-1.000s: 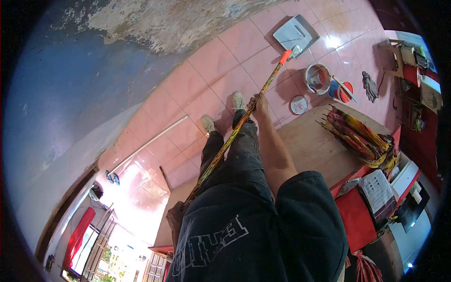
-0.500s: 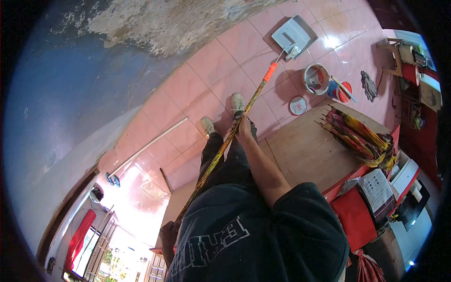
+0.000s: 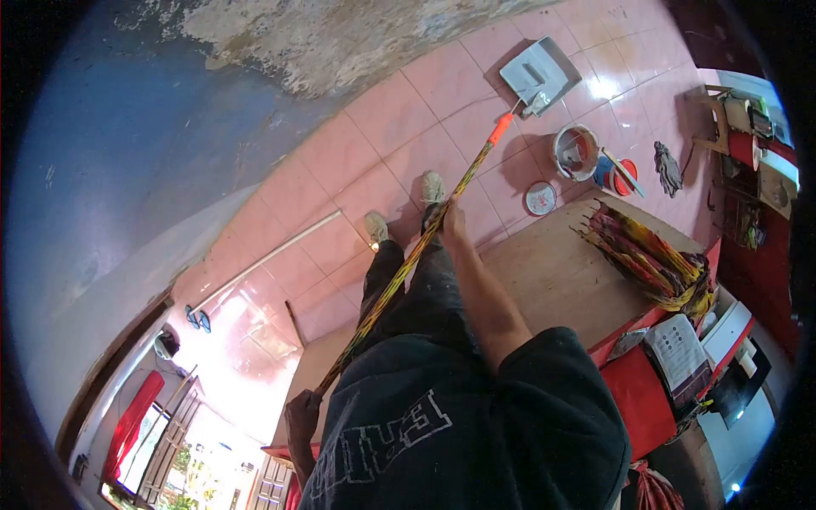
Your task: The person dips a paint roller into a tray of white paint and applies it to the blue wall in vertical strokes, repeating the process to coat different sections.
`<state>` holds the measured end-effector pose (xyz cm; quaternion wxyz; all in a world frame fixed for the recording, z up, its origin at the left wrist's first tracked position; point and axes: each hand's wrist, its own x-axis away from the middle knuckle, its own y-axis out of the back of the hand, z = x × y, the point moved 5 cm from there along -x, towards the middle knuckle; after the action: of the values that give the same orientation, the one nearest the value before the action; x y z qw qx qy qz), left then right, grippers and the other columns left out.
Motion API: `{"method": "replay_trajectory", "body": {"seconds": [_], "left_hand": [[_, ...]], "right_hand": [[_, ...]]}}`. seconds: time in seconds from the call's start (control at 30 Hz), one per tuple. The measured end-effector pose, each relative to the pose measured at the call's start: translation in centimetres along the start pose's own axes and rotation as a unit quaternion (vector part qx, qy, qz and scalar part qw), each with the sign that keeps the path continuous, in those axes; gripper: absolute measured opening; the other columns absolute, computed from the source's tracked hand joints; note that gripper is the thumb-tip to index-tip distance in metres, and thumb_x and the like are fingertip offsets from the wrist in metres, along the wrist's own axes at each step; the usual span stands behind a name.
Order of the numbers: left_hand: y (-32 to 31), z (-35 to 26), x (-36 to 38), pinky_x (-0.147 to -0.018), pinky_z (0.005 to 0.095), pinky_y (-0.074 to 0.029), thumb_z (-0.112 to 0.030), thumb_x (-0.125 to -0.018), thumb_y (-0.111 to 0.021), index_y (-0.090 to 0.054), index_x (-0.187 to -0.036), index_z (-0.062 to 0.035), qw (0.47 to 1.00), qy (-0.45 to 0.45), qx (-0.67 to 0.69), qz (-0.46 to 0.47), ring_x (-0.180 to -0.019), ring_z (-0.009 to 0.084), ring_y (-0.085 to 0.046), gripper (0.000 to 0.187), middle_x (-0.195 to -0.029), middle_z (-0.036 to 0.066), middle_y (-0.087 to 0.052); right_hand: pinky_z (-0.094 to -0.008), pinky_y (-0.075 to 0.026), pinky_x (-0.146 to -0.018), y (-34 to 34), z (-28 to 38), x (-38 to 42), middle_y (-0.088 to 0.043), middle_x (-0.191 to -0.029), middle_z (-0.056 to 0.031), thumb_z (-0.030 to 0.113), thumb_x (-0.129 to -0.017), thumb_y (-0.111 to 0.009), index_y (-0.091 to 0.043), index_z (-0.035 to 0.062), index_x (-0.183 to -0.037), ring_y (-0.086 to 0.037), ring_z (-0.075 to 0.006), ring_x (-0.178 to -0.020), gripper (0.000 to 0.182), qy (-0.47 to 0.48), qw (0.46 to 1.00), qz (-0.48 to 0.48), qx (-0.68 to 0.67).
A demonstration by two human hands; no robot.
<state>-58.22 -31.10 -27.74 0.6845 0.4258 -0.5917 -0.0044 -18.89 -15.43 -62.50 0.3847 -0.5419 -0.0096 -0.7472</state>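
A long yellow-and-black striped pole [image 3: 393, 286] slants across the view, with an orange collar [image 3: 501, 128] near its far end. My right hand [image 3: 453, 221] is closed around its middle, in front of my legs. Lower left, beside my shirt, my left hand [image 3: 303, 414] is wrapped round the pole's near end. From the collar a thin metal rod runs to a pale, wet-looking roller head [image 3: 535, 104], which rests in the near corner of a grey paint tray [image 3: 557, 66] on the floor.
Near the tray are a paint bucket [image 3: 575, 153], a round lid [image 3: 541, 198], a red-and-blue container [image 3: 624, 176] and a grey rag [image 3: 668, 168]. A wooden board [image 3: 544, 263] with bundled cloth lies right. A white pole [image 3: 268, 258] is left, below the peeling blue wall [image 3: 170, 144].
The view has shifted slightly. The pole's orange end sits a little closer to the tray, and my left hand shows more clearly at the near end. Both hands remain on the pole.
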Motion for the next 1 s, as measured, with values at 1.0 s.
{"method": "replay_trajectory", "body": {"seconds": [1.0], "left_hand": [[1.7,-2.4,-0.6,-0.064,0.0414,-0.046,-0.043,-0.092,-0.053,-0.066,-0.078,-0.0038,0.999,0.006,-0.047,-0.016,-0.069,0.0344,-0.062,0.044,-0.072,0.019,-0.063]], "right_hand": [[-0.035,-0.05,-0.045,-0.2,1.6,-1.2,-0.055,-0.068,-0.0082,0.055,-0.091,-0.047,-0.052,0.0044,-0.092,-0.059,-0.0231,-0.052,0.05,-0.035,0.991,-0.046,0.122]]}}
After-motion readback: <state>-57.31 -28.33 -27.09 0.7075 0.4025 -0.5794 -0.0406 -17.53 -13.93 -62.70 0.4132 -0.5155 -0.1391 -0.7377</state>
